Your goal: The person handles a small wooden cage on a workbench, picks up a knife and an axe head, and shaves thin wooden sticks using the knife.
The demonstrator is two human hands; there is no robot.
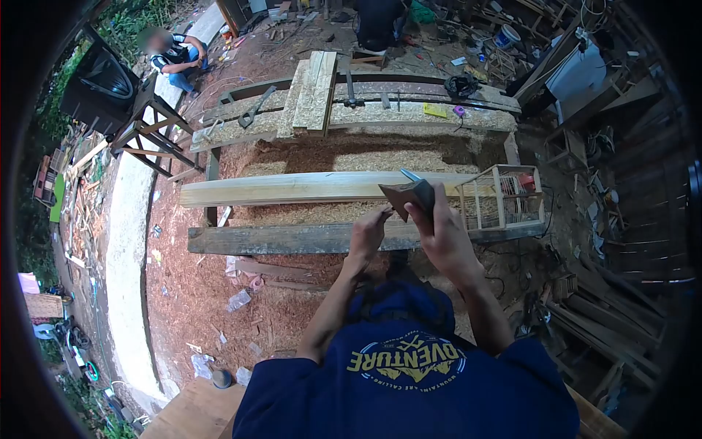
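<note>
My right hand [444,238] is closed round a dark brown, wedge-shaped tool [406,197], raised above the near side of the workbench. A shiny bluish metal piece [411,175] sticks up from its top; its exact kind is not clear. Just left of it, my left hand [368,233] has its fingers pinched together close to the tool's lower edge. What sits between those fingers, if anything, is too small to make out. Beyond both hands a long pale timber beam [292,188] lies across the bench, with a dark weathered beam [270,238] nearer my body.
A thin-slatted wooden frame [501,197] stands at the bench's right end. Stacked boards [314,95], a hammer [350,89] and a handsaw [256,107] lie on the far side. One person [179,62] sits at upper left; another [379,22] is at the top. Shavings cover the ground.
</note>
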